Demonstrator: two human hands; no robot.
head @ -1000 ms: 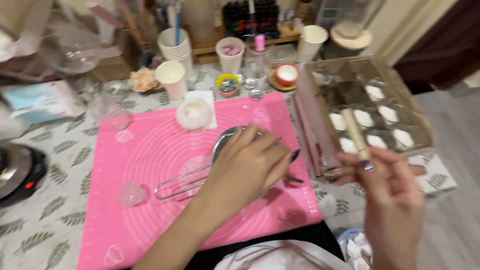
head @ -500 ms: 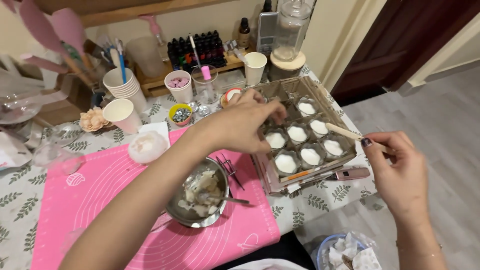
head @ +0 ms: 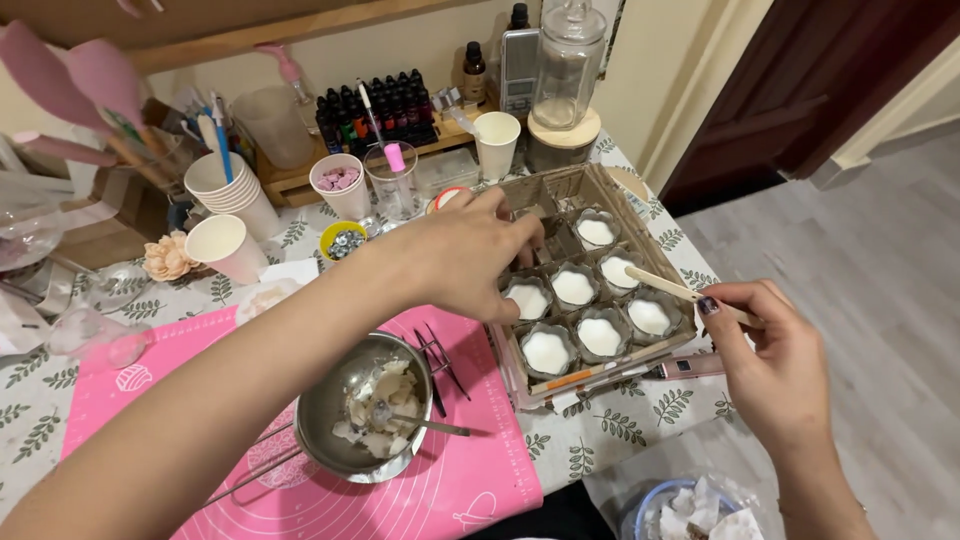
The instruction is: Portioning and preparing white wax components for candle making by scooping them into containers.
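Left hand: the left hand (head: 470, 255) reaches over the tabletop to the near-left edge of the brown compartmented tray (head: 640, 215); its fingers (head: 520, 232) are curled loosely, tips down at the tray's divider, and whether they pinch anything cannot be told.
Right hand: the right hand (head: 770, 365) is closed in a pinch on a thin pale wooden stick (head: 672, 288), whose free end lies over the tray's right-hand cups.
Tray: it sits to the right of the pink silicone mat (head: 160, 400) and holds scalloped metal cups filled with white wax (head: 573, 287), set in rows.
Bowl: a round steel bowl with white lumps and a spoon (head: 365, 405) rests on the mat, below the left forearm.
Packages: a rack of small dark dropper bottles (head: 375, 105) stands on a wooden shelf at the back, a tall glass jar (head: 565, 65) to its right on a round wooden base.
Cups: a stack of white paper cups (head: 232, 192) stands left of the rack; one white cup (head: 497, 143) stands beside the jar.
Printed cloth: a white cloth with a green leaf print (head: 640, 420) covers the tabletop.
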